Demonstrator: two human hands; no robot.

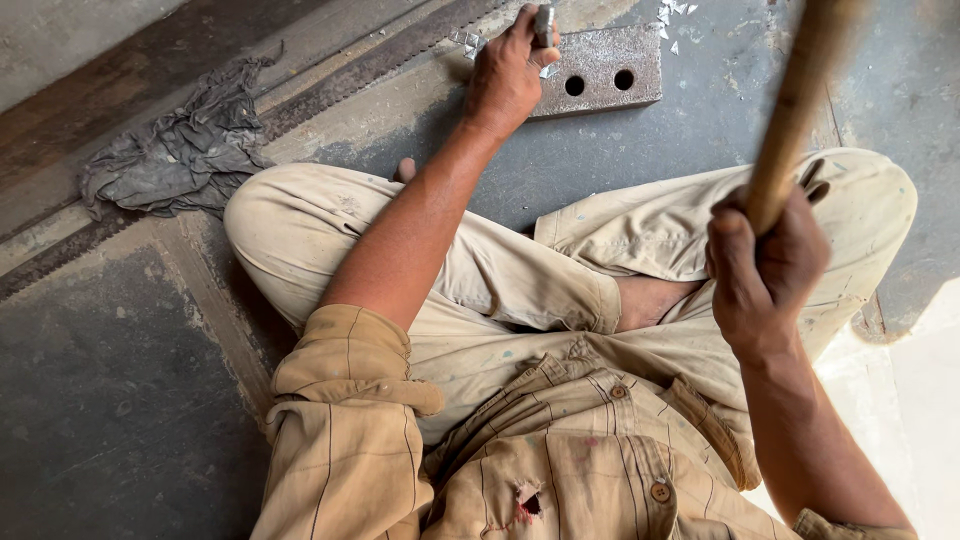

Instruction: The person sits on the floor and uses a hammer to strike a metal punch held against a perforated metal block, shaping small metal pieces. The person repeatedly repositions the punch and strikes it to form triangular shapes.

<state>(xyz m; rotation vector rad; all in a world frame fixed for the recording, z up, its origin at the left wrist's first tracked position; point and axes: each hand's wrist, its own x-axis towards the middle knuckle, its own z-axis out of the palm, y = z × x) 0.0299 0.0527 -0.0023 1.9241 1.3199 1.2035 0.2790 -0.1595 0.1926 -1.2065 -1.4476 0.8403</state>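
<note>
Seated cross-legged on a dark, worn floor (120, 400), a person in a tan shirt and light trousers works with both hands. Out at arm's length, the left hand (508, 75) is closed around a small upright metal tool (543, 24), the fingers wrapped about its shaft and only the top end showing above them. Just to the right of that hand, and partly under it, lies a flat rusty metal block (610, 70) with two round holes side by side. Small bright metal chips (675, 14) are scattered on the floor beyond the block and beside the fingers. Nearer the body, the right hand (765, 265) is clenched tight around a wooden handle (795, 100), which rises up and away from the fist and blurs toward the top edge; its head is out of view. Well off to the left of the left hand, a crumpled grey rag (180, 150) lies on the floor.
</note>
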